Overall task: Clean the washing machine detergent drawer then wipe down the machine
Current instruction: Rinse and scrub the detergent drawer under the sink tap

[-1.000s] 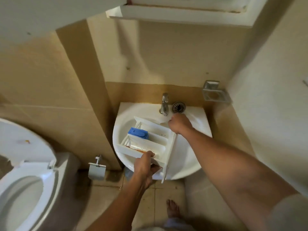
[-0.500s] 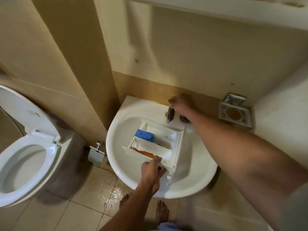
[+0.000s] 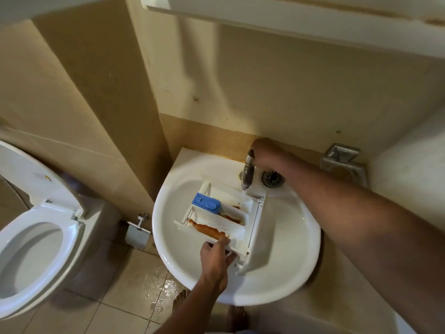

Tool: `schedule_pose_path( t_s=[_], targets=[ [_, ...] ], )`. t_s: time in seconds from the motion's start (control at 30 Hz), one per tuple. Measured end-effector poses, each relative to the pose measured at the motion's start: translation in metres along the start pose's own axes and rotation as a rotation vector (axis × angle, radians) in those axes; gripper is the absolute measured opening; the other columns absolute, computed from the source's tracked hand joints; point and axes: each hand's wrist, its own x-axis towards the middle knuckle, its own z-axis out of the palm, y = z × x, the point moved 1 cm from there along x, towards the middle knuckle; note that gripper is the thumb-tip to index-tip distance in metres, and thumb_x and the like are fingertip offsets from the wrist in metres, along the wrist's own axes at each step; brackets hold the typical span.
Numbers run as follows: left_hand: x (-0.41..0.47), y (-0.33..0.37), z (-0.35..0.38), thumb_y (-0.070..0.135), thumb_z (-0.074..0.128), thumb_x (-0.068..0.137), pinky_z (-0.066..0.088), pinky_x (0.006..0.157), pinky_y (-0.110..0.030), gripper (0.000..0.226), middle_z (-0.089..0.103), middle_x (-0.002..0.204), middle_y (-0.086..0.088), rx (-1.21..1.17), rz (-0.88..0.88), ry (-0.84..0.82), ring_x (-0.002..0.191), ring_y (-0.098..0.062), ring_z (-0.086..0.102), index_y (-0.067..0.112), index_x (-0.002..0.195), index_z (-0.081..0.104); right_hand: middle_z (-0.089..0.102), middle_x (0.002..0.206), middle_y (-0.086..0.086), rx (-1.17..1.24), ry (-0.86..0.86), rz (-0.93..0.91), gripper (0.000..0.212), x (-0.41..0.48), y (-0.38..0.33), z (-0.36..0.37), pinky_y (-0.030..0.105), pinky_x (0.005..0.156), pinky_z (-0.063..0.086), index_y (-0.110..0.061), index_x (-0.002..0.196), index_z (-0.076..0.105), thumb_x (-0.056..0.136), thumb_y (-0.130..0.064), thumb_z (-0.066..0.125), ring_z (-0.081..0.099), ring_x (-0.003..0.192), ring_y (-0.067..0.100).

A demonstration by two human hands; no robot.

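The white detergent drawer (image 3: 240, 213) lies in the white sink (image 3: 289, 268), under the tap (image 3: 248, 174). It has a blue insert (image 3: 206, 206) at its far left and orange-brown residue in its compartments. My left hand (image 3: 216, 259) grips the drawer's near edge. My right hand (image 3: 267, 154) is closed on the tap's top, at the back of the sink. A thin stream of water falls from the spout onto the drawer's far corner.
A metal drain strainer (image 3: 273, 179) lies on the sink ledge right of the tap. A metal soap holder (image 3: 343, 160) hangs on the right wall. The toilet (image 3: 36, 237) stands open at left, with a paper holder (image 3: 136, 233) beside it. The floor tiles (image 3: 154, 292) are wet below the sink.
My right hand left the drawer's far end and went to the tap's top. Water now runs onto the drawer. The view has tilted down and closer to the sink.
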Motion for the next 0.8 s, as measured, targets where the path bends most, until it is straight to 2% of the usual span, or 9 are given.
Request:
schedule_pose_path(
  t_s=[0.13,0.27,0.4,0.6,0.67,0.73,0.8],
  targets=[
    [-0.004,0.002,0.001,0.0,0.061,0.093,0.063,0.082,-0.047,0.034,0.07,0.117,-0.025,-0.022,-0.039,-0.018,0.106,-0.041,0.07,-0.003,0.125,0.055,0.065,0.116,0.015,-0.054,-0.004,-0.039,0.02,-0.001,-0.002,0.0,0.027,0.072,0.037,-0.004,0.112,0.064,0.093,-0.01,0.063,0.062,0.104,0.029],
    [-0.009,0.005,0.003,0.0,0.059,0.092,0.061,0.088,-0.051,0.03,0.073,0.113,-0.026,-0.016,-0.065,-0.09,0.105,-0.041,0.071,-0.004,0.123,0.061,0.065,0.117,0.016,-0.081,0.006,-0.045,0.021,-0.002,-0.004,0.0,0.026,0.073,0.039,-0.002,0.112,0.064,0.093,-0.01,0.063,0.063,0.106,0.031],
    [-0.02,0.007,0.008,0.0,0.06,0.091,0.064,0.074,-0.042,0.027,0.078,0.103,-0.019,0.026,-0.13,-0.162,0.094,-0.037,0.075,-0.003,0.117,0.067,0.065,0.118,0.016,-0.087,0.011,-0.032,0.021,-0.003,-0.007,0.0,0.028,0.075,0.042,-0.002,0.112,0.064,0.093,-0.01,0.063,0.063,0.107,0.031],
    [-0.036,0.005,0.015,-0.001,0.06,0.09,0.063,0.067,-0.039,0.025,0.078,0.086,-0.015,0.007,-0.132,-0.152,0.085,-0.035,0.074,-0.006,0.112,0.069,0.065,0.119,0.018,-0.053,0.024,-0.017,0.023,-0.008,-0.008,0.0,0.03,0.078,0.043,0.0,0.113,0.065,0.093,-0.01,0.064,0.063,0.107,0.032],
    [-0.037,0.009,0.014,0.0,0.059,0.09,0.062,0.064,-0.037,0.02,0.077,0.087,-0.017,0.012,-0.092,-0.102,0.08,-0.034,0.074,-0.006,0.106,0.069,0.064,0.12,0.019,-0.045,0.026,-0.014,0.023,-0.009,-0.007,0.001,0.029,0.079,0.043,0.001,0.113,0.064,0.093,-0.01,0.064,0.062,0.109,0.032],
    [-0.034,0.015,0.01,0.002,0.059,0.089,0.06,0.058,-0.033,0.013,0.073,0.077,-0.019,0.037,-0.066,-0.04,0.068,-0.032,0.072,-0.007,0.091,0.067,0.063,0.121,0.018,-0.044,0.029,-0.016,0.023,-0.01,-0.008,0.002,0.029,0.077,0.042,0.0,0.113,0.063,0.093,-0.009,0.063,0.062,0.109,0.032],
    [-0.034,0.019,0.006,0.006,0.061,0.088,0.058,0.054,-0.032,0.018,0.07,0.068,-0.02,0.077,-0.057,0.006,0.06,-0.032,0.07,-0.007,0.076,0.064,0.064,0.119,0.018,-0.046,0.032,-0.024,0.021,-0.011,-0.009,0.001,0.029,0.078,0.042,0.001,0.112,0.063,0.092,-0.007,0.062,0.062,0.108,0.032]
  ],
)
